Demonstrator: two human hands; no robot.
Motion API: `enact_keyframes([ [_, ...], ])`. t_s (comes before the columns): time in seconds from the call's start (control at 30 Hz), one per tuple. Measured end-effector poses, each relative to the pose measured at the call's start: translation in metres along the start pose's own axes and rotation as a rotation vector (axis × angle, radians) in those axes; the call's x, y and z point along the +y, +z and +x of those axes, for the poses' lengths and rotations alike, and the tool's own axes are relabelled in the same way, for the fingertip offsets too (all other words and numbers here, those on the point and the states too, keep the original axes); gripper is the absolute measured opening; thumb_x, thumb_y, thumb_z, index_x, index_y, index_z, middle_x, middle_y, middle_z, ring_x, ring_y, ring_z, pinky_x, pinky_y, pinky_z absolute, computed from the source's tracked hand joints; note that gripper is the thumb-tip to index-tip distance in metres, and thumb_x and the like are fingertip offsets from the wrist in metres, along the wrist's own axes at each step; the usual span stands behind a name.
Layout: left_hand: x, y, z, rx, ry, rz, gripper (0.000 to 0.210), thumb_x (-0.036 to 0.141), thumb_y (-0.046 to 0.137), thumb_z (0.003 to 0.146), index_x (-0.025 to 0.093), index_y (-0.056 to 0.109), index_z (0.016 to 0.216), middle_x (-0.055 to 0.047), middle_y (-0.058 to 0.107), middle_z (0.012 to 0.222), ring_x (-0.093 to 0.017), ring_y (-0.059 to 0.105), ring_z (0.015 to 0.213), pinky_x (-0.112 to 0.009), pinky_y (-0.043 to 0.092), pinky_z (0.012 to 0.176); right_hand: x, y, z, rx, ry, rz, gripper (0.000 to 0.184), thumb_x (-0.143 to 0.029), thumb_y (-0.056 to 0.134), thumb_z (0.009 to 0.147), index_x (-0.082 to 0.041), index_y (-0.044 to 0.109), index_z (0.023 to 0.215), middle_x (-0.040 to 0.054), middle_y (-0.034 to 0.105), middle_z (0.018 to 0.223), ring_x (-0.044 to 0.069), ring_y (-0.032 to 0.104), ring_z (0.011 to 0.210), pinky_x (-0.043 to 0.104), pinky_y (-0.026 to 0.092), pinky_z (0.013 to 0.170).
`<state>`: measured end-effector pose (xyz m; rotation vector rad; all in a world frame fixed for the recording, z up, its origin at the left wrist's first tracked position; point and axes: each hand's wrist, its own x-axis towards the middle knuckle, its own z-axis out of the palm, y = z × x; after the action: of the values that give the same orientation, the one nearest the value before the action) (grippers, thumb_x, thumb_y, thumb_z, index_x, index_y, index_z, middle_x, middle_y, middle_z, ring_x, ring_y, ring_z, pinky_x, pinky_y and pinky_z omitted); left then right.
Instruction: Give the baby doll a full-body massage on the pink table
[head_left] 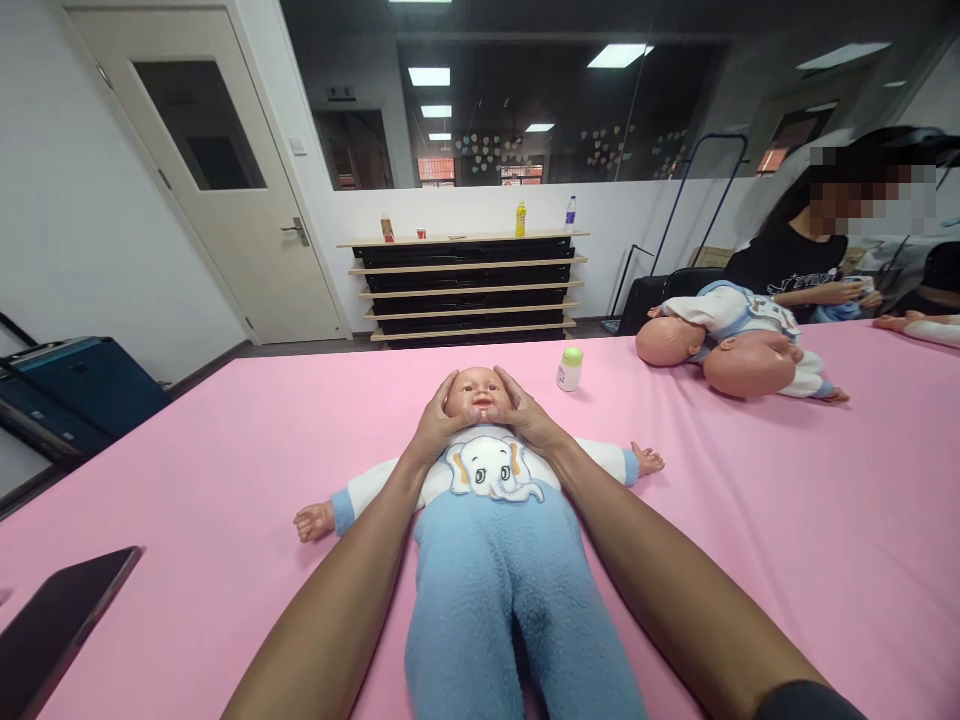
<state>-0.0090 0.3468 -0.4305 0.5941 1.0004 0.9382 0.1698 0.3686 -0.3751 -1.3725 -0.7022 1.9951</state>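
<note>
A baby doll [487, 545] lies on its back on the pink sheet, its arms spread out sideways. It wears fluffy blue trousers and a white top with an elephant face. My left hand [437, 418] cups one side of the doll's head, and my right hand [531, 416] cups the other. Both thumbs rest near the chin below the mouth, while the fingers curve along the cheeks and temples. Just beyond my right hand stands a small white bottle with a green cap [570, 370], touched by neither hand.
The pink sheet [217, 440] covers the table. Two more dolls [750, 362] lie at the right, near a seated person [795, 255]. At the lower left is a dark phone [64, 625]. Behind the table are a stacked shelf [465, 268], a blue suitcase [90, 395] and a door [217, 220].
</note>
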Motion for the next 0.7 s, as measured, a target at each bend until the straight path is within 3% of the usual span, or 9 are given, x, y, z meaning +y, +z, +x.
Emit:
enact_keyframes([
  [0.13, -0.002, 0.001, 0.002, -0.023, -0.045, -0.184, 0.086, 0.039, 0.072, 0.076, 0.024, 0.029, 0.149, -0.007, 0.038, 0.145, -0.026, 0.044, 0.131, -0.042, 0.034, 0.115, 0.001, -0.002, 0.003, -0.025, 0.001, 0.14, 0.087, -0.028, 0.075, 0.075, -0.029, 0.028, 0.148, 0.005, 0.041, 0.146, 0.021, 0.048, 0.129, 0.04, 0.037, 0.113],
  [0.37, -0.011, 0.004, 0.008, -0.029, -0.094, -0.376, 0.079, 0.045, 0.061, 0.084, 0.025, 0.025, 0.151, -0.007, 0.034, 0.148, -0.025, 0.04, 0.135, -0.044, 0.032, 0.116, 0.009, -0.005, 0.011, 0.054, -0.051, 0.188, 0.063, -0.04, 0.064, 0.085, -0.026, 0.04, 0.142, 0.0052, 0.046, 0.142, 0.019, 0.047, 0.13, 0.04, 0.035, 0.114],
  [0.47, -0.011, 0.003, 0.007, -0.005, -0.068, -0.309, 0.073, 0.05, 0.056, 0.086, 0.025, 0.028, 0.149, -0.006, 0.031, 0.149, -0.024, 0.037, 0.137, -0.043, 0.031, 0.117, 0.008, -0.003, 0.008, 0.048, -0.056, 0.126, 0.073, -0.04, 0.069, 0.081, -0.027, 0.036, 0.144, 0.0052, 0.042, 0.145, 0.021, 0.046, 0.131, 0.041, 0.035, 0.114],
  [0.6, -0.004, 0.0, 0.001, -0.011, 0.001, 0.01, 0.096, 0.039, 0.077, 0.07, 0.028, 0.026, 0.15, -0.004, 0.026, 0.151, -0.026, 0.03, 0.14, -0.04, 0.023, 0.121, 0.002, 0.0, 0.001, 0.021, -0.032, -0.083, 0.104, -0.023, 0.084, 0.062, -0.034, 0.026, 0.148, 0.0024, 0.034, 0.15, 0.024, 0.042, 0.134, 0.043, 0.034, 0.114],
  [0.7, 0.0, -0.001, -0.002, 0.002, 0.015, 0.099, 0.102, 0.038, 0.081, 0.066, 0.027, 0.025, 0.151, -0.004, 0.026, 0.152, -0.026, 0.028, 0.141, -0.04, 0.022, 0.121, -0.002, 0.001, -0.002, 0.022, -0.011, -0.074, 0.105, -0.021, 0.083, 0.062, -0.034, 0.025, 0.148, 0.0024, 0.033, 0.151, 0.024, 0.043, 0.133, 0.043, 0.036, 0.113],
])
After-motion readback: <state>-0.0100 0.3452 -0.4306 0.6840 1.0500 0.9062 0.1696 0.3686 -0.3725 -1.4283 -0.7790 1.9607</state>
